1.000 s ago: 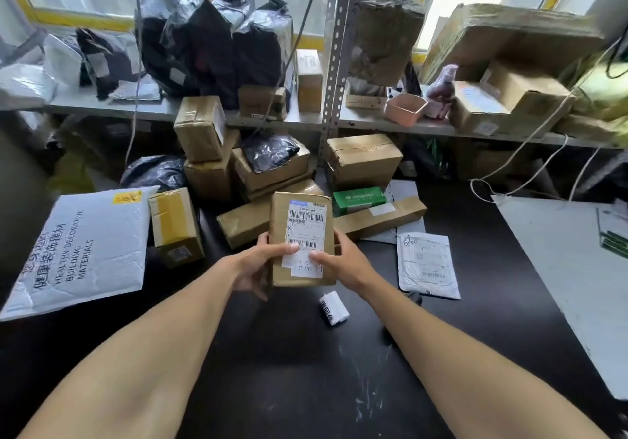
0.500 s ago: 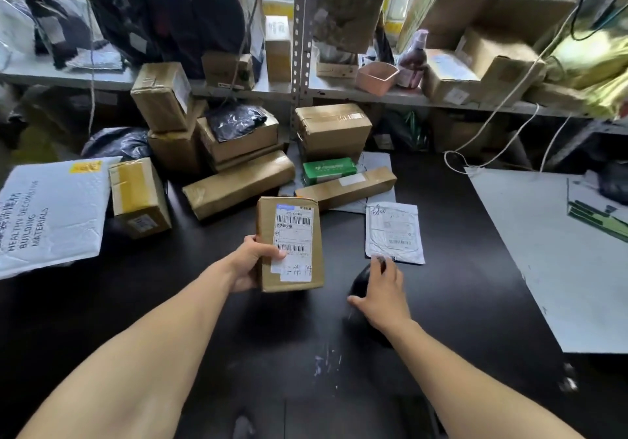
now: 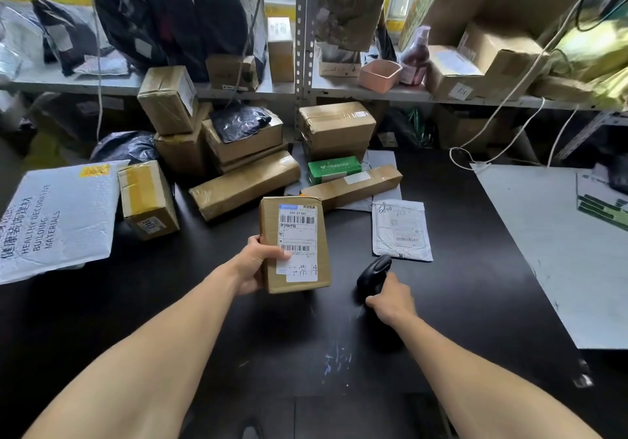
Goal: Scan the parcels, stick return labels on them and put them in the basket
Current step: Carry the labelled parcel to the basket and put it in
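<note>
Since a second ago, released from the right hand (image 3: 390, 297) and kept up by the left hand (image 3: 256, 268) alone: the oblong brown cardboard parcel (image 3: 295, 245) with its white barcoded shipping label (image 3: 298, 238) facing up. Held above the black tabletop (image 3: 238, 336), just in front of the long flat taped carton (image 3: 351, 187) and the green box (image 3: 334, 168) behind it. Gripped along its left edge, left thumb laid over the label's lower left corner, fingers wrapped beneath. Long axis running away from the body, tilted slightly, barcodes crossing it.

Now curled round the handle of the black handheld barcode scanner (image 3: 373, 277), the right hand, just right of the parcel and a little nearer the body. Scanner head pointing up and away toward the grey plastic mailer (image 3: 401, 231), not yet at the label. Whether lifted clear of the table or resting on it, cannot tell.

Likely next: swinging the scanner head left, onto the barcodes. Parcel to the left of the scanning hand, near it, label already turned up, so only a short turn needed.

Farther left of the parcel, a small yellow-taped box (image 3: 147, 199) and a large white padded mailer (image 3: 57, 214); behind, stacked cartons under a grey metal shelf (image 3: 238, 90).
</note>
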A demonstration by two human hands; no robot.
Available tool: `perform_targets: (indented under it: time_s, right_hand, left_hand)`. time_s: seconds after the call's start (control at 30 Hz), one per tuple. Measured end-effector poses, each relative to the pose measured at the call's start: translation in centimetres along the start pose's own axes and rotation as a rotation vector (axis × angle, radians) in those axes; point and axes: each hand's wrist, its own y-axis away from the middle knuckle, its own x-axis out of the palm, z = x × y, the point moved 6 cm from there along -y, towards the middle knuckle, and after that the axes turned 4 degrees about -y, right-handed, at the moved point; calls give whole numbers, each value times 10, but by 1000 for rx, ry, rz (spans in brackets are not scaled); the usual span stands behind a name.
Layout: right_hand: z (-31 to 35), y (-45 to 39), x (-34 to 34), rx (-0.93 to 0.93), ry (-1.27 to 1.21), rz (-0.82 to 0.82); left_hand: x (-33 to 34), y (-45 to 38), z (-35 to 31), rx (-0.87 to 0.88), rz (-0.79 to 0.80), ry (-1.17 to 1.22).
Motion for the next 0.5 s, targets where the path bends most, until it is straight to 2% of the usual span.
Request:
perform_targets:
  time_s: [0.13,0.33,0.43,0.5]
  right_hand:
    - [30,9,-19,-119,-97,25]
    - [123,43,-75,-398,-302,25]
    - [156,65,-90,-445,-469,62]
    - [167,78,-90,-432,-625,152]
  left_hand:
    - [-11,2,-15,16,-35,22]
    - [-9,5,-43,76,-76,48]
    - [-5,10,-56,112,-107,68]
    - [-3,11,-63,139,-125,89]
